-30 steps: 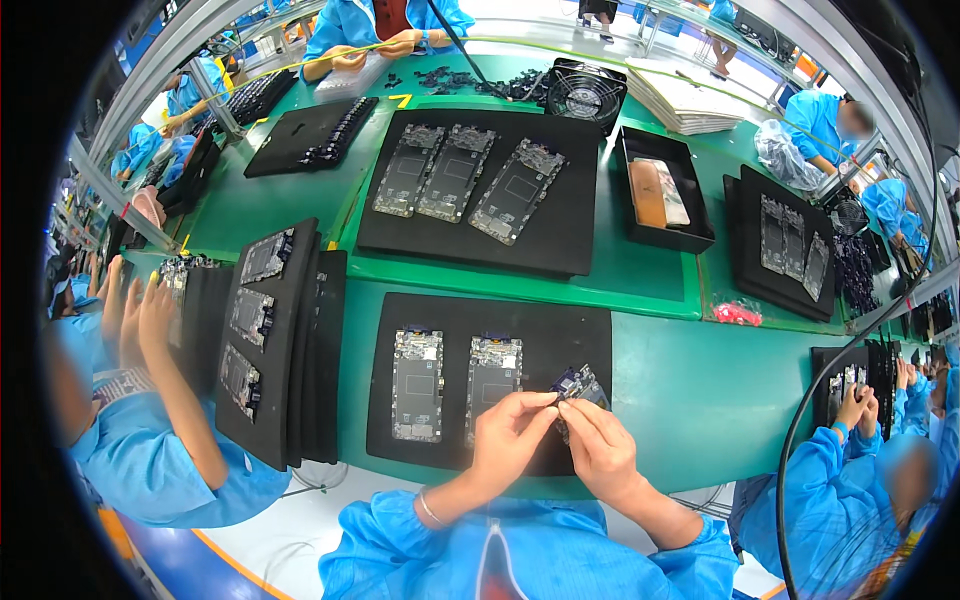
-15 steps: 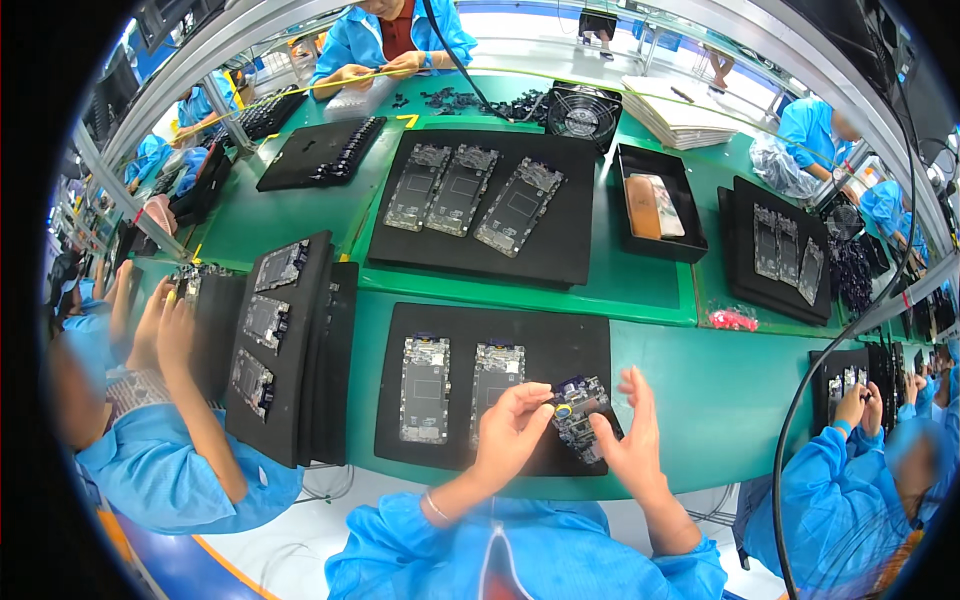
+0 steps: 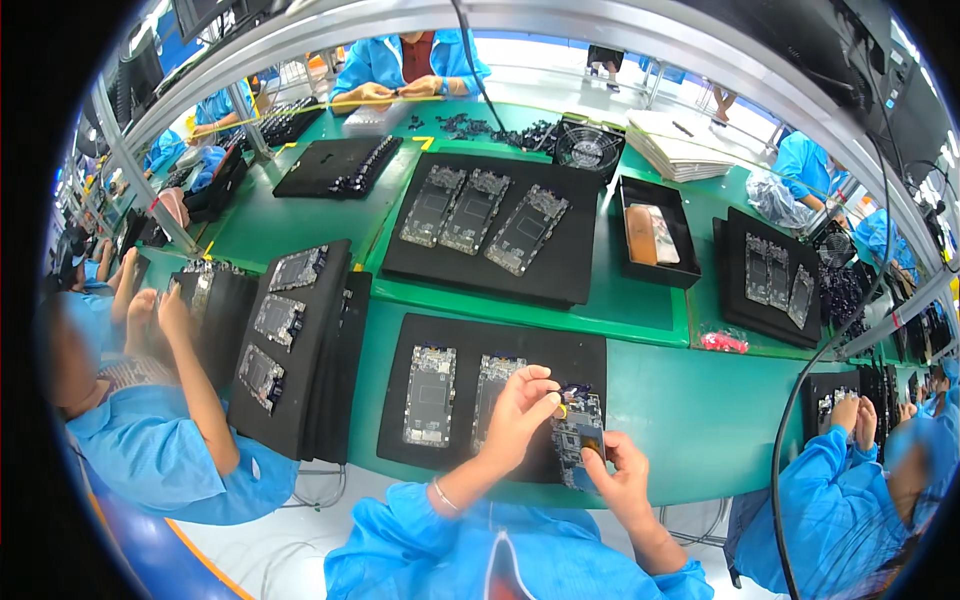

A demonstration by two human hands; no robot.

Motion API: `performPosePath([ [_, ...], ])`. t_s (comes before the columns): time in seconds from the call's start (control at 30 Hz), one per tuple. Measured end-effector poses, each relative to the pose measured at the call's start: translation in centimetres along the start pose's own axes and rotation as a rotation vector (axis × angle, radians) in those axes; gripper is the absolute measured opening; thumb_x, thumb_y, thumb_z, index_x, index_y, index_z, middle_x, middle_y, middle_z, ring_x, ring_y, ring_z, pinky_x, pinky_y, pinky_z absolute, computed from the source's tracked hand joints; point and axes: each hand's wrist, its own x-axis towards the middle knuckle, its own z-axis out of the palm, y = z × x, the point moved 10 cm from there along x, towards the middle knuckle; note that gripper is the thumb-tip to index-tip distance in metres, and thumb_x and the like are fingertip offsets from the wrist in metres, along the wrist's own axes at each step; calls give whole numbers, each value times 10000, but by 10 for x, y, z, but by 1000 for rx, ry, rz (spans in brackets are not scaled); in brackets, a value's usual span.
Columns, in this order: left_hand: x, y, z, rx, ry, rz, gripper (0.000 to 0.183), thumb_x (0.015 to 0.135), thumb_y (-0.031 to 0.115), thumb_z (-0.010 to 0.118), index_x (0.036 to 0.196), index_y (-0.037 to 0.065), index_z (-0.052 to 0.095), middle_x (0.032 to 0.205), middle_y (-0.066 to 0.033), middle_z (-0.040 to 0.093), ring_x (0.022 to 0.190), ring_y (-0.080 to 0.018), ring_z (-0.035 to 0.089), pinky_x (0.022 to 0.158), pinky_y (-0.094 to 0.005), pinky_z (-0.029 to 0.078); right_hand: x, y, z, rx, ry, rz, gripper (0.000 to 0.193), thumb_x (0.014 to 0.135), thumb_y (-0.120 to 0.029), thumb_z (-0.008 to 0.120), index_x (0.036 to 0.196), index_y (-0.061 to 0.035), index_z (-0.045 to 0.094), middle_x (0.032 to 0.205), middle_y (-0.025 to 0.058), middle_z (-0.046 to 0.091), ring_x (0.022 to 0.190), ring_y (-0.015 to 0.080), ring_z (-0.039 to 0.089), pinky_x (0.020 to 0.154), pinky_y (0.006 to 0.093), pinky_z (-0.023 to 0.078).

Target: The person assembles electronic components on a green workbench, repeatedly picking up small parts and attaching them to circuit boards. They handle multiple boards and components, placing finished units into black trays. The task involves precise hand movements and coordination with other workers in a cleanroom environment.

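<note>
The left hand [image 3: 520, 405] is pinched narrow, thumb and forefinger closed on a small yellowish part [image 3: 562, 408] held just above the top edge of a phone frame [image 3: 578, 435]; what the part is, the view is too small to tell. The right hand [image 3: 622, 478] grips that phone frame at its near end, thumb pressed on its face, holding it tilted over the right part of a black tray [image 3: 455, 335] on the near side of the green table [image 3: 690, 420]. Two more phone frames [image 3: 432, 395] lie flat in the same tray to the left, the nearer one partly under the left wrist. The risks, as I judge them, start with the pinch: the part is tiny and held only by fingertips, so a small slip could drop it into the frame's recesses or onto the dark tray, where it would be hard to find. The frame is held by one end and off the tray, so pressing down at its far end could lever it out of the grip or bend it. The left wrist hangs close over the neighbouring frame and could nudge it out of place.
</note>
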Motion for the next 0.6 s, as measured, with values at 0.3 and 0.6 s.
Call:
performPosePath([
  [0.3, -24, 5, 25, 161, 83, 179, 426, 901, 133, 583, 1267, 10, 403, 1082, -34, 541, 977, -100, 516, 848, -242, 431, -12, -64, 29, -614, 254, -588, 366, 689, -13, 718, 1036, -22, 602, 1013, 134, 581, 884, 289, 570, 748, 371, 478],
  [0.6, -12, -1, -3, -243, -16, 7, 160, 953, 131, 474, 1104, 81, 468, 1031, -27, 568, 937, -123, 553, 831, -274, 456, 13, -61, -16, -91, 168, -299, 220, 808, 26, 620, 1026, -5, 608, 958, 130, 625, 903, 235, 634, 752, 311, 517],
])
